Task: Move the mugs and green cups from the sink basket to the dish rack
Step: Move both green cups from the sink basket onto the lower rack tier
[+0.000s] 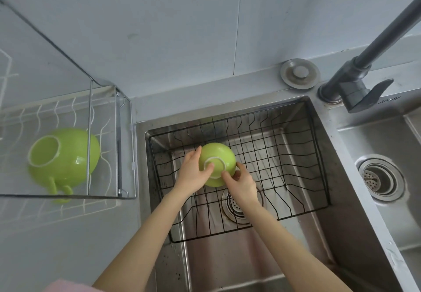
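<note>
A green cup point(217, 157) is held upside down over the black wire sink basket point(284, 162), its white foot ring facing up. My left hand point(193, 173) grips its left side with the thumb on the foot ring. My right hand point(241, 182) grips its lower right side. Under it a second green rim point(214, 183) shows, so it may be stacked on another cup. A green mug point(63, 157) lies upside down in the white wire dish rack point(107, 130) at the left, its handle pointing toward me.
The basket sits in a steel sink point(239, 257) with a drain under it. A dark faucet point(355, 75) rises at the right back. A round sink plug point(300, 73) lies on the ledge. A second basin with a strainer point(378, 177) is at the right.
</note>
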Action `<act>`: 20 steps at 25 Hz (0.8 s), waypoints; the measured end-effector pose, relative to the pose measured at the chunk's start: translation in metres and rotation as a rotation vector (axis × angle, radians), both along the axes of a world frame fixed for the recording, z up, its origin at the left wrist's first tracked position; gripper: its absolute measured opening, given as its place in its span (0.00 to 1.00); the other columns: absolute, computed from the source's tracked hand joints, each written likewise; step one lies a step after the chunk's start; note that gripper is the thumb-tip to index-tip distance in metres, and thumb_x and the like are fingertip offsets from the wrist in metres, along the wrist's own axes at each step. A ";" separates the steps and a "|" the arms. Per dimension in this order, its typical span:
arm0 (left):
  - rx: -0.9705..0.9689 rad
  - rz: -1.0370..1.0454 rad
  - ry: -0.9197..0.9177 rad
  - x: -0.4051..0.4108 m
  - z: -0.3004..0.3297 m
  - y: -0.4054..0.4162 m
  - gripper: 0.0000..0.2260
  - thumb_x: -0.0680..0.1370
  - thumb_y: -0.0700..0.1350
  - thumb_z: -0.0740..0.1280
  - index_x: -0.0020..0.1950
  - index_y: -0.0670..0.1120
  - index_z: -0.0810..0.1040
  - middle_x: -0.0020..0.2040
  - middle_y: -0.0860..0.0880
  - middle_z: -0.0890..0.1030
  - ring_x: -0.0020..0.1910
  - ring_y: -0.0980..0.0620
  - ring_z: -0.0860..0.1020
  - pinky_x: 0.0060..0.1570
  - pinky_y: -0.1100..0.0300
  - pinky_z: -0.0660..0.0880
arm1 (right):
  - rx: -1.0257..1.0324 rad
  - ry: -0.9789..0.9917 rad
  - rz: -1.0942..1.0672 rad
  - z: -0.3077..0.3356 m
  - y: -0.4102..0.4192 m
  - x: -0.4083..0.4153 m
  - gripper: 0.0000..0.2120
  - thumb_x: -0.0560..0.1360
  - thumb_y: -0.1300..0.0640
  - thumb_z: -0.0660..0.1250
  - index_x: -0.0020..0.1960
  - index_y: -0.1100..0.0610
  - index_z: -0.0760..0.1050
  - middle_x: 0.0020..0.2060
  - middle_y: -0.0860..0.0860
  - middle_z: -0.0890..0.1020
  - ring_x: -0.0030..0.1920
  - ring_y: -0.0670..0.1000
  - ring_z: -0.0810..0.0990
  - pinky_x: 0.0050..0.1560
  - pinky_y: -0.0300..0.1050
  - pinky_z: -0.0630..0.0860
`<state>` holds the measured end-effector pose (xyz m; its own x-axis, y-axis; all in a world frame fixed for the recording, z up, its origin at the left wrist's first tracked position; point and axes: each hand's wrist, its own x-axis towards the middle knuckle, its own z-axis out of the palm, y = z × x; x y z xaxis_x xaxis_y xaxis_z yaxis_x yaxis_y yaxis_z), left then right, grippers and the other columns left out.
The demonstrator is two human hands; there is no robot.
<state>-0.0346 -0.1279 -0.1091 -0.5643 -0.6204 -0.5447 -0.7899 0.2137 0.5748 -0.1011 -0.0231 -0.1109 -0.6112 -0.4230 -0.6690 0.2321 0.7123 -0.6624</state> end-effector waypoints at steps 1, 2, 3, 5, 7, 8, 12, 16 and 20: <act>0.006 0.015 0.009 0.003 0.004 0.003 0.28 0.77 0.47 0.61 0.74 0.44 0.55 0.73 0.42 0.60 0.71 0.46 0.62 0.70 0.56 0.59 | -0.003 0.000 -0.004 0.005 0.002 0.000 0.23 0.74 0.55 0.64 0.67 0.58 0.66 0.57 0.57 0.80 0.58 0.57 0.77 0.53 0.41 0.68; 0.013 0.035 0.023 0.007 0.008 0.006 0.28 0.76 0.47 0.62 0.73 0.45 0.56 0.72 0.42 0.61 0.70 0.45 0.64 0.70 0.55 0.60 | -0.006 0.005 -0.003 0.010 0.006 0.000 0.23 0.74 0.54 0.64 0.67 0.58 0.67 0.56 0.58 0.80 0.58 0.57 0.77 0.53 0.41 0.68; 0.022 0.052 0.037 0.011 0.011 0.010 0.27 0.76 0.47 0.62 0.73 0.45 0.57 0.72 0.41 0.62 0.69 0.44 0.65 0.70 0.53 0.62 | -0.006 0.011 0.004 0.015 0.009 0.000 0.25 0.72 0.53 0.65 0.68 0.57 0.66 0.56 0.58 0.79 0.58 0.57 0.76 0.53 0.42 0.68; 0.052 0.070 0.074 0.023 0.022 0.021 0.26 0.76 0.47 0.62 0.72 0.45 0.59 0.70 0.41 0.65 0.68 0.44 0.68 0.69 0.51 0.65 | -0.007 0.031 0.003 0.027 0.019 0.005 0.33 0.66 0.46 0.63 0.69 0.55 0.65 0.57 0.59 0.77 0.60 0.58 0.75 0.56 0.45 0.70; 0.102 0.112 0.156 0.036 0.033 0.034 0.25 0.75 0.47 0.64 0.71 0.46 0.62 0.68 0.41 0.68 0.64 0.44 0.72 0.67 0.48 0.69 | -0.019 0.044 -0.008 0.039 0.029 0.010 0.36 0.62 0.44 0.60 0.70 0.53 0.65 0.58 0.60 0.77 0.60 0.58 0.75 0.56 0.46 0.70; 0.118 0.146 0.205 0.043 0.038 0.040 0.25 0.75 0.47 0.65 0.70 0.46 0.63 0.67 0.42 0.69 0.63 0.44 0.73 0.65 0.48 0.71 | -0.027 0.047 -0.002 0.045 0.036 0.013 0.35 0.63 0.45 0.61 0.70 0.53 0.65 0.58 0.60 0.76 0.59 0.58 0.75 0.55 0.46 0.70; 0.134 0.242 0.323 0.076 0.060 0.068 0.25 0.74 0.47 0.66 0.69 0.46 0.65 0.64 0.45 0.70 0.61 0.47 0.74 0.56 0.59 0.74 | -0.082 0.080 0.016 0.071 0.059 0.032 0.24 0.74 0.52 0.63 0.69 0.51 0.66 0.58 0.56 0.75 0.60 0.55 0.74 0.60 0.46 0.69; 0.099 0.247 0.400 0.108 0.075 0.086 0.24 0.73 0.46 0.68 0.68 0.46 0.66 0.63 0.45 0.71 0.59 0.46 0.75 0.56 0.58 0.75 | -0.154 0.116 0.003 0.092 0.076 0.059 0.21 0.75 0.53 0.63 0.67 0.53 0.68 0.50 0.51 0.77 0.53 0.52 0.75 0.53 0.43 0.69; 0.129 0.235 0.422 0.140 0.086 0.093 0.26 0.72 0.47 0.69 0.68 0.47 0.65 0.64 0.45 0.72 0.56 0.45 0.77 0.57 0.52 0.76 | -0.175 0.147 0.004 0.104 0.087 0.089 0.20 0.74 0.53 0.64 0.66 0.52 0.69 0.52 0.53 0.78 0.54 0.53 0.76 0.53 0.43 0.71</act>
